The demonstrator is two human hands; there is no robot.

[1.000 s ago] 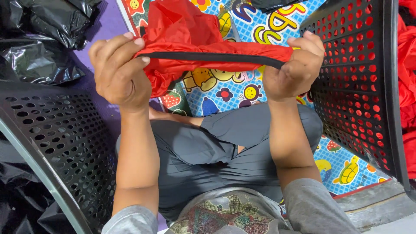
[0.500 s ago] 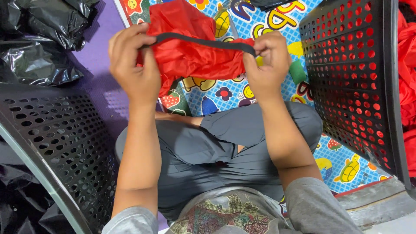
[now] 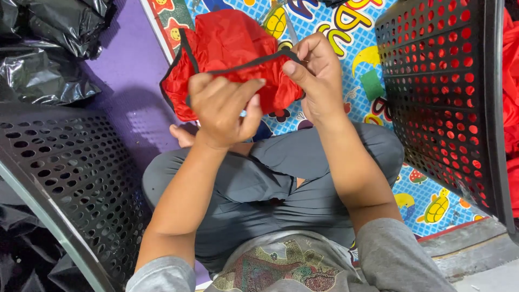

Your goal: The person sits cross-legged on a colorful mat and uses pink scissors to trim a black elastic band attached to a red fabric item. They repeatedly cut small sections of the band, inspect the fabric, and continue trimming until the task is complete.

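Head view looks down on our two bare forearms raised in front of our crossed legs. Our left hand (image 3: 221, 111) is turned with its back toward us, fingers curled and pinched on the red cloth bag (image 3: 227, 48) at its lower edge. Our right hand (image 3: 319, 73) sits just beside it, thumb and forefinger closed on the bag's black trim (image 3: 248, 64), which runs taut between both hands. We hold the bag above the colourful play mat (image 3: 335, 21). Black perforated baskets flank us, one left (image 3: 65, 173), one right (image 3: 443, 81); black plastic bags (image 3: 43, 59) lie at upper left.
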